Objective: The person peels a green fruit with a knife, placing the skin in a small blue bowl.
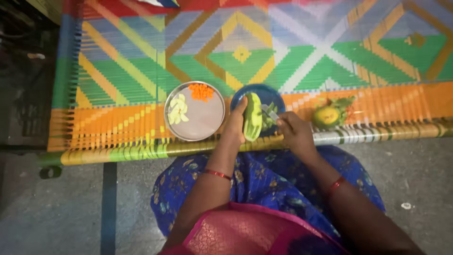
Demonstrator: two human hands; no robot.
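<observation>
Fingers (239,109) of the left hand (236,125) are wrapped around a long pale green vegetable (253,117), gripping it upright just right of the frame's centre, over the near edge of a blue plate (278,97). Those of the right hand (293,131) are clenched on a small knife (270,112), whose blade touches the vegetable's right side. Green peelings (269,122) lie in the blue plate beneath the blade.

Just left of the blue plate sits a round steel plate (198,125), holding pale yellowish slices (178,109) on its left side and chopped orange carrot pieces (201,91) at its top edge. To the right of the hands, near the right hand, rests a round yellow-green fruit (326,116) with leafy scraps (343,102) beside it.

All of it stands on a woven cot (141,71) of orange, green, blue and yellow bands that fills the upper half of the frame. Red bangles ring both wrists.
</observation>
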